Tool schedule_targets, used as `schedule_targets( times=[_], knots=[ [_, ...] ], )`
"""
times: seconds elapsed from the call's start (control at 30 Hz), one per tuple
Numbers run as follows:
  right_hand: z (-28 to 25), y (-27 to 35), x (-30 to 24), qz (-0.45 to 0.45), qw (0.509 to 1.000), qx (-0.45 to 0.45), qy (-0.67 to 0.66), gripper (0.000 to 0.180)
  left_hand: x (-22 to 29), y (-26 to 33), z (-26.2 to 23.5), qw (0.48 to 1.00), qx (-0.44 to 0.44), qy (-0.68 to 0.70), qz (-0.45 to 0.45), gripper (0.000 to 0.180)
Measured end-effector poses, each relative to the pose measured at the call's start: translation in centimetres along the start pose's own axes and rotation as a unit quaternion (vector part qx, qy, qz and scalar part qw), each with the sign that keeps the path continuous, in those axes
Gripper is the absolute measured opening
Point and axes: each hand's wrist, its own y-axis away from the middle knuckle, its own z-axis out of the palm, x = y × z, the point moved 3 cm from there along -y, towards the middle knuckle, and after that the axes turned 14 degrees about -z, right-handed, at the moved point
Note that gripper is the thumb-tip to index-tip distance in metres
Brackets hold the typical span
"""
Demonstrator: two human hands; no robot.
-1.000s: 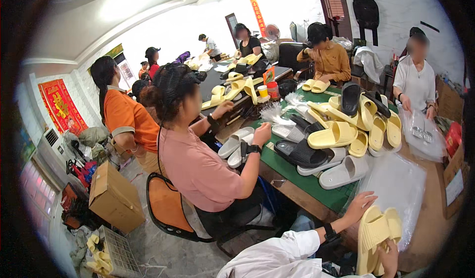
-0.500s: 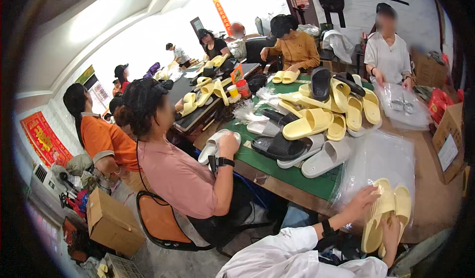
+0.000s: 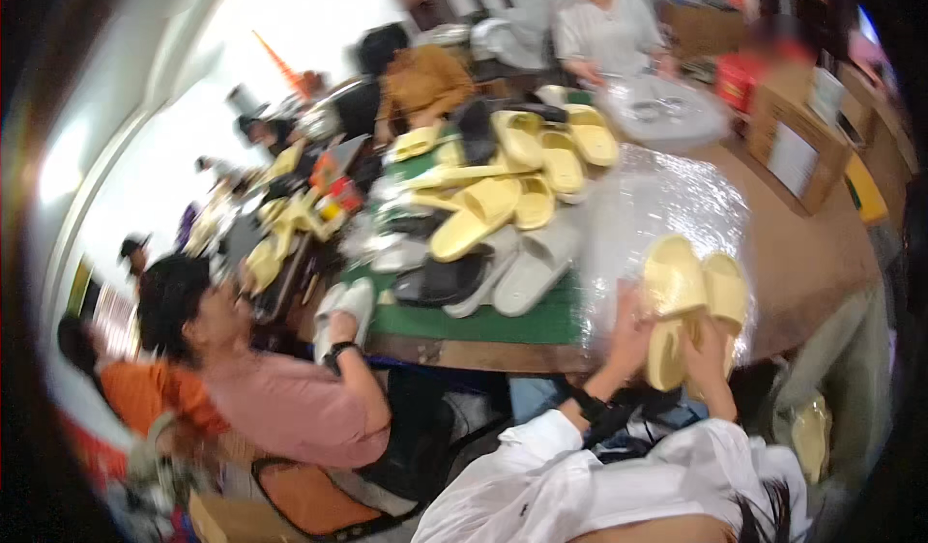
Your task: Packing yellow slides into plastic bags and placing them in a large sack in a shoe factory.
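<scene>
A pair of yellow slippers (image 3: 674,282) is held upright side by side at the near edge of the table, over a clear plastic bag. My left hand (image 3: 630,335) grips the outer left edge of the left slipper, its fingers blurred. Between the two heels, my right hand (image 3: 709,352) closes around the slippers, partly covering their footbeds. A dark band (image 3: 588,405) circles my left wrist. Beyond my hands lies a pile of yellow, black and grey slippers, with a grey slipper (image 3: 535,270) nearest.
Clear plastic bags (image 3: 667,190) lie flat on the brown table (image 3: 807,238); a green mat (image 3: 464,325) lies under the pile. A cardboard box (image 3: 797,146) stands at the right. To my left, a person in pink (image 3: 290,398) handles light slippers; others work around the tables.
The view has swung right and blurred. My left hand has shifted from across the top of the left slipper to its outer side. My right hand still holds the pair.
</scene>
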Motion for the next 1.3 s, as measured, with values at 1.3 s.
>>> schedule_targets(
  times=[1.3],
  knots=[
    [1.7, 1.2, 0.5, -0.05, 0.993, 0.047, 0.094, 0.026, -6.2, -0.7, -0.3, 0.966, -0.116, 0.1, -0.207, 0.064]
  ],
)
